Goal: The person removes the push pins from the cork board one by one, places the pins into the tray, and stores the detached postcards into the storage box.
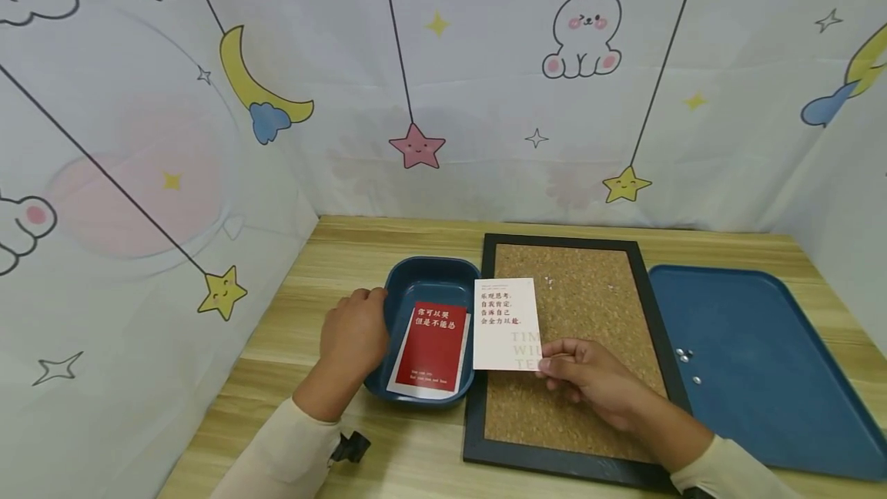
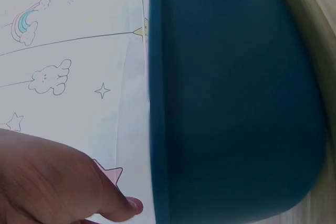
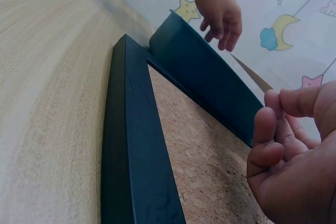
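In the head view my right hand (image 1: pixel 592 374) pinches the lower right corner of a white card (image 1: pixel 504 314) printed with dark red characters and pale capital letters. The card hangs over the left side of a black-framed cork board (image 1: pixel 575 414). In the right wrist view the card (image 3: pixel 252 72) shows edge-on beyond the right hand (image 3: pixel 294 156). My left hand (image 1: pixel 355 332) hovers at the left rim of a blue bin (image 1: pixel 433 266), its fingers loosely bent and holding nothing. Inside the bin, a red card (image 1: pixel 438 349) lies on a white one.
A flat blue tray (image 1: pixel 776 376) sits right of the board, with several small silvery pieces (image 1: pixel 684 355) near its left edge. The wooden table (image 1: pixel 291 314) is enclosed by a white cloth (image 1: pixel 485 98) with cartoon prints.
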Motion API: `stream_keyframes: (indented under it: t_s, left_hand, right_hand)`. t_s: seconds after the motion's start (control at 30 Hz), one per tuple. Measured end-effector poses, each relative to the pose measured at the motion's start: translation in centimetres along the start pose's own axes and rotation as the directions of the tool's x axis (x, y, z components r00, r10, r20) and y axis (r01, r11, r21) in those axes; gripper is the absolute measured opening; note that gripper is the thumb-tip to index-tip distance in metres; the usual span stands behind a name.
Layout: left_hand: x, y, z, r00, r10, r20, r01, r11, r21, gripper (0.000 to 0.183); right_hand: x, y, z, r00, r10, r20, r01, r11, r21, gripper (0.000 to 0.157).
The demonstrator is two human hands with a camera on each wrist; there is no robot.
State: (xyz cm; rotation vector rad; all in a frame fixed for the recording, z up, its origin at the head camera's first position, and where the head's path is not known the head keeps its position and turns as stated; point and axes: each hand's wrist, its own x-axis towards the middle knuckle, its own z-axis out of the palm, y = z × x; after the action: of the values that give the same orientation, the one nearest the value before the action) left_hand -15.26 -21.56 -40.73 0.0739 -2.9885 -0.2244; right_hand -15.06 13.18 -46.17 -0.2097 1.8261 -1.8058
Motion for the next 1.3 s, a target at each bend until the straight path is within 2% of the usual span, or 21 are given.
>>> stream_keyframes:
  t_s: [0.13, 0.37, 0.57, 0.8, 1.3]
  left_hand:
    - [0.0, -0.2, 0.0, 0.999, -0.025, 0.036, 0.025, 1.000, 0.002, 0.046]
    - [0.1, -0.5, 0.2, 0.998, -0.043, 0.050, 0.044, 0.999, -0.019, 0.037]
    - [0.2, -0.8, 0.7, 0.993, -0.069, 0.095, 0.071, 0.997, -0.021, 0.037]
    - [0.2, -0.8, 0.9, 0.990, -0.073, 0.118, 0.076, 0.997, -0.026, 0.034]
    - [0.5, -0.9, 0.9, 0.981, -0.098, 0.170, 0.103, 0.994, -0.021, 0.042]
  right_hand:
    - [0.0, -0.1, 0.2, 1.000, 0.004, 0.002, -0.004, 1.000, 0.005, 0.029]
    - [0.2, 0.0, 0.4, 1.000, 0.003, 0.003, -0.003, 1.000, 0.002, 0.030]
    - [0.3, 0.0, 0.6, 1.000, 0.008, 0.010, -0.008, 1.000, 0.000, 0.030]
    - [0.4, 0.0, 1.1, 1.000, 0.000, 0.026, -0.001, 1.000, 0.022, 0.030]
    - [0.8, -0.1, 2.5, 0.999, 0.018, 0.040, -0.019, 0.999, 0.039, 0.030]
